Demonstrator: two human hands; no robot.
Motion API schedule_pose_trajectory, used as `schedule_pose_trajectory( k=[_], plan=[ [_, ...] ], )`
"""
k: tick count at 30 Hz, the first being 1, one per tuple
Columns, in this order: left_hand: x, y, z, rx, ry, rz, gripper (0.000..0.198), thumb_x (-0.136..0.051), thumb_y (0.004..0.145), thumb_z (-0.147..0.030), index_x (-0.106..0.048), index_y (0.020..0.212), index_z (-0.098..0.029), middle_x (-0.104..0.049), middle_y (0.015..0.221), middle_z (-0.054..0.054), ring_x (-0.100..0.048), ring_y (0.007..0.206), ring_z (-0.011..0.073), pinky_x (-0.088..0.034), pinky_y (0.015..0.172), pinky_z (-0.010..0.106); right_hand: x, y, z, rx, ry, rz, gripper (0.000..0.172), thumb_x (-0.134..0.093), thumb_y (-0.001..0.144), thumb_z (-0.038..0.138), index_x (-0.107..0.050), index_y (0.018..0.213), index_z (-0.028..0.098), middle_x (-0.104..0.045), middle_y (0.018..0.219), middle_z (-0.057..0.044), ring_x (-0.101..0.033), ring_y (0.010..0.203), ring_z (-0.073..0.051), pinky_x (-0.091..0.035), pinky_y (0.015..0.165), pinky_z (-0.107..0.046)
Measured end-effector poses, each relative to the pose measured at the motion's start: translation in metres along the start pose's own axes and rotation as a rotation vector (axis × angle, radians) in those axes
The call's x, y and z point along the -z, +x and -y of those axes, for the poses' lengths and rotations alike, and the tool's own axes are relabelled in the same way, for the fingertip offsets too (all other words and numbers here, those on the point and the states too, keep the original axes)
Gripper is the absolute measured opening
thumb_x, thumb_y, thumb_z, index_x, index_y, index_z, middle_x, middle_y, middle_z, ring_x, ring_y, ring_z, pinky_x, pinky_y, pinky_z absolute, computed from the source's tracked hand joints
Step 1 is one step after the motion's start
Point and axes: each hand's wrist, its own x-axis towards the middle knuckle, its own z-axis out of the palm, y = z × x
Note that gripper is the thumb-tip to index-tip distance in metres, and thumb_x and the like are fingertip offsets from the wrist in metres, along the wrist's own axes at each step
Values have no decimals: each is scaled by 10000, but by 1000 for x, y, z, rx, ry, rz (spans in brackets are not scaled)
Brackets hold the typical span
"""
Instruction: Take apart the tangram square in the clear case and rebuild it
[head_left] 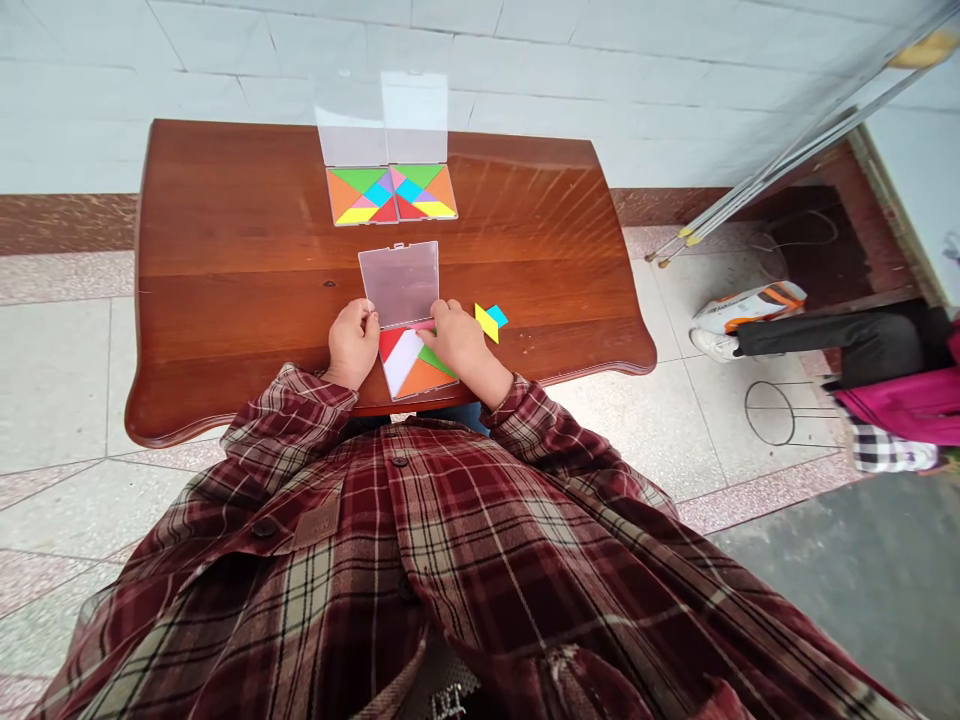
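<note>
Lying between left hand point(354, 345) and right hand point(463, 348): one part-filled tangram case point(405, 358), clear lid point(401, 280) raised. Left: fingers bunched at the lid's lower corner, grip unclear. Right: fingers bent over the case, hold unclear; just beside, yellow parallelogram point(487, 323), blue piece point(498, 316).

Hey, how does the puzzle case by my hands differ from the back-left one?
The near case shows an unfilled white patch among its pieces; the back-left case looks filled. Your right hand is over the near case, while no hand touches the back-left case. Both have open, see-through lids and hold red, orange and green pieces.
</note>
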Motion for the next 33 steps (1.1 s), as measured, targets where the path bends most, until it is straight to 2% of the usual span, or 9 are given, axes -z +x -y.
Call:
schedule_pose_trajectory(
  k=[4, 6, 9, 16, 22, 29, 33],
  plan=[
    [-1, 0, 1, 5, -7, -1, 101, -476, 836, -227, -547, 905, -206, -598, 815, 14, -557, 743, 143, -457, 747, 285, 0, 2, 3, 23, -100, 10, 346, -451, 945, 354, -540, 1140, 82, -595, 1134, -200, -639, 961, -280, -486, 770, -349],
    [-1, 1, 1, 7, -7, 3, 98, -474, 836, -223, -544, 902, -203, -597, 809, 16, -556, 736, 144, -456, 745, 288, 0, 4, 2, 43, -133, 15, 299, -383, 962, 259, -555, 1122, 75, -616, 1105, -208, -644, 963, -276, -486, 770, -348],
    [0, 0, 1, 7, -5, 10, 98, -469, 837, -223, -541, 898, -201, -593, 800, 16, -554, 730, 145, -455, 742, 290, 1, 7, -2, 87, -168, 31, 315, -296, 960, 142, -573, 1100, 92, -639, 1075, -196, -647, 964, -260, -478, 773, -343],
    [0, 1, 0, 4, 11, 10, 97, -469, 832, -225, -535, 899, -205, -589, 801, 14, -550, 729, 148, -452, 736, 291, 1, 4, -7, 161, -142, -19, 293, -338, 986, 272, -545, 1143, 135, -588, 1143, -151, -632, 917, -242, -465, 717, -323],
    [1, 1, 0, -11, 15, 6, 94, -461, 838, -221, -535, 894, -207, -602, 809, 15, -548, 720, 139, -445, 725, 282, 1, 5, -4, 232, -99, -17, 272, -329, 978, 216, -546, 1125, 145, -547, 1193, -132, -609, 923, -210, -445, 700, -293],
    [2, 1, -1, -10, 12, -6, 85, -470, 832, -224, -536, 883, -212, -589, 783, 3, -539, 706, 135, -435, 707, 273, -5, 8, -5, 293, -104, -32, 297, -319, 964, 164, -518, 1184, 187, -571, 1144, -86, -614, 884, -200, -437, 654, -286],
    [3, 1, -4, -8, 30, -5, 74, -465, 830, -222, -531, 862, -212, -578, 776, 3, -530, 695, 139, -429, 696, 279, -4, 7, -3, 320, -144, -2, 286, -313, 967, 164, -550, 1126, 181, -569, 1131, -92, -619, 884, -200, -445, 656, -284]
  ],
)
